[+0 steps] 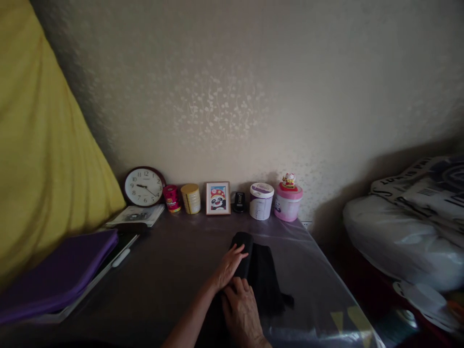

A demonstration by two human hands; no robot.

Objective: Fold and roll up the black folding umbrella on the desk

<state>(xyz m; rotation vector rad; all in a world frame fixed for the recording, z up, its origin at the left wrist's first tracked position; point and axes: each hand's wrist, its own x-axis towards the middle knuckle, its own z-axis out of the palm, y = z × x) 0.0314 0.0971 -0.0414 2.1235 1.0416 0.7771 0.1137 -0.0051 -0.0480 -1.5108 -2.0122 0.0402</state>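
A black cloth [267, 280] lies on the dark table [170, 270], its left part rolled or folded into a thick strip [243, 240]. My left hand [229, 267] rests on that strip with its fingers stretched out and slightly spread. My right hand [242, 309] lies just behind it, palm down on the near end of the cloth, fingers flat and touching my left wrist. Neither hand lifts anything.
Along the wall stand a round clock [144, 186], a red tin [171, 198], a yellow can [191, 198], a framed panda picture [218, 198], a white tub [261, 201] and a pink container [288, 203]. A purple folder [58, 275] lies left; white bags [398, 241] are piled right.
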